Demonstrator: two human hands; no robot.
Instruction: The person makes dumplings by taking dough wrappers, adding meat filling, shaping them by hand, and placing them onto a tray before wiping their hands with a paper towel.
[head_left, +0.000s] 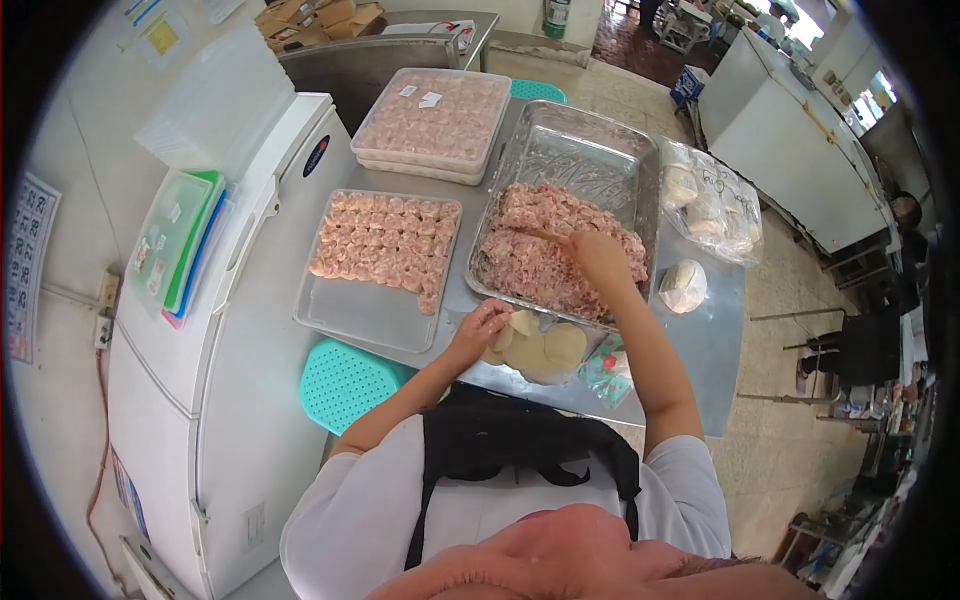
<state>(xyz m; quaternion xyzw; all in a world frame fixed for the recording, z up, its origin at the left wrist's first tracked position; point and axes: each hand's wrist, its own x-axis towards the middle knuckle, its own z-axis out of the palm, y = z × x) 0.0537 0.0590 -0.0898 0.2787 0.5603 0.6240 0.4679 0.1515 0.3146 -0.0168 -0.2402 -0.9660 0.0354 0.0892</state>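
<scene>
In my right hand [600,262] is a thin wooden stick [538,234], its far end dipped in the ground meat filling [560,272]. The filling heaps up in the near half of a deep metal pan [590,125]. My left hand [482,328] is closed on the edge of a round dumpling wrapper [502,334], just in front of the pan. Several more pale wrappers [562,345] lie overlapped beside it. To the left, rows of filled dumplings [385,240] cover the far part of a shallow plastic tray [365,312].
Stacked lidded trays of dumplings [435,115] stand behind the open tray. Right of the pan are a bag of wrapped dough rounds [710,205] and a wrapped white stack [684,287]. A turquoise stool [352,385] and white freezer [230,330] flank the metal table [715,345].
</scene>
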